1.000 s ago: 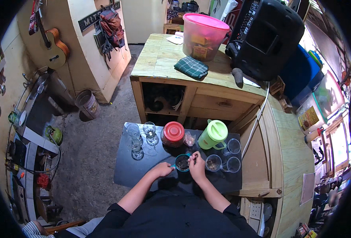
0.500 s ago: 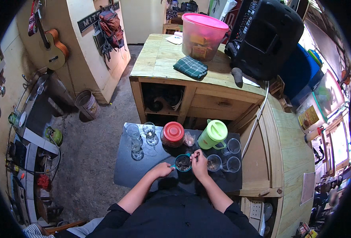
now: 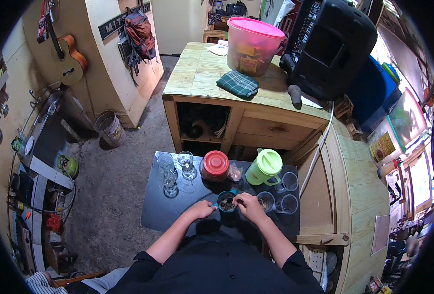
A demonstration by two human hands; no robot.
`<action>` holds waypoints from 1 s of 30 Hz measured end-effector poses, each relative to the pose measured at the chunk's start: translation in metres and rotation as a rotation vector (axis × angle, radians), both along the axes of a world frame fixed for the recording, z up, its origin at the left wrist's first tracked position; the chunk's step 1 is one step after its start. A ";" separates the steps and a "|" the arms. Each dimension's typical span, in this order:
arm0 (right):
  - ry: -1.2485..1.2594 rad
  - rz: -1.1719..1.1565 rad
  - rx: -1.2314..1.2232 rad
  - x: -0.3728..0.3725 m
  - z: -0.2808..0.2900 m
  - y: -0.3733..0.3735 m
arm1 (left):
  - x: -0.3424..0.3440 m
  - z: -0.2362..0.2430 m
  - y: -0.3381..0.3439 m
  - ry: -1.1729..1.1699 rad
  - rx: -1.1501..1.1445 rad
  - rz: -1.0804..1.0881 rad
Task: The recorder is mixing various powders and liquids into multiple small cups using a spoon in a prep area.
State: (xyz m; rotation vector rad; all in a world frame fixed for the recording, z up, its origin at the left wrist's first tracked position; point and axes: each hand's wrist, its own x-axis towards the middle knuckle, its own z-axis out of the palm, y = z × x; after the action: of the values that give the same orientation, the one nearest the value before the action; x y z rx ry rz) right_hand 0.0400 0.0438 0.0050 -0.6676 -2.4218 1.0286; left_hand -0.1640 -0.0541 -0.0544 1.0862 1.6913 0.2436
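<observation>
My left hand (image 3: 201, 209) is closed on the handle of a small round teal-rimmed strainer (image 3: 218, 201), with dark, leafy bits (image 3: 226, 204) inside. My right hand (image 3: 249, 205) reaches over its right side, fingers pinched together at the bits; whatever they hold is too small to make out. Just right of that hand is a clear cup (image 3: 266, 200) with some brownish matter in it, partly covered by the hand. Two more clear cups, an upper cup (image 3: 289, 181) and a lower cup (image 3: 289, 204), stand farther right.
Beyond the strainer on the dark table (image 3: 153, 215) stand a red-lidded jar (image 3: 214, 165), a small clear bag (image 3: 234, 172) and a light green pitcher (image 3: 265, 167). Several clear glasses (image 3: 186, 164) are at far left. A wooden counter (image 3: 197, 73) with a pink-lidded tub (image 3: 254, 49) rises behind.
My right hand has moved down and slightly left from the strainer's upper right rim to the bits within it. My left hand keeps its hold on the handle.
</observation>
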 end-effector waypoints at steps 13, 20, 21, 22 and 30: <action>0.414 -0.630 -0.670 -0.006 -0.048 -0.023 | 0.000 -0.007 -0.001 -0.039 0.081 0.022; 0.440 -0.650 -0.492 -0.016 -0.022 -0.020 | 0.000 -0.005 -0.002 0.007 0.026 0.012; 0.403 -0.636 -0.432 -0.019 -0.017 -0.022 | -0.001 -0.007 -0.002 0.015 0.041 -0.002; 0.403 -0.640 -0.432 -0.020 -0.019 -0.023 | -0.001 -0.008 -0.001 0.014 0.041 -0.005; 0.194 -0.489 -0.078 -0.004 -0.036 -0.031 | 0.000 -0.008 -0.002 0.007 0.062 0.004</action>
State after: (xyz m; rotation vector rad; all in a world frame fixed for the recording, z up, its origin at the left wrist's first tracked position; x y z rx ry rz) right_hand 0.0357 0.0130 -0.0309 -1.0657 -1.9224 0.9313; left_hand -0.1643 -0.0556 -0.0628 1.1303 1.7016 0.2969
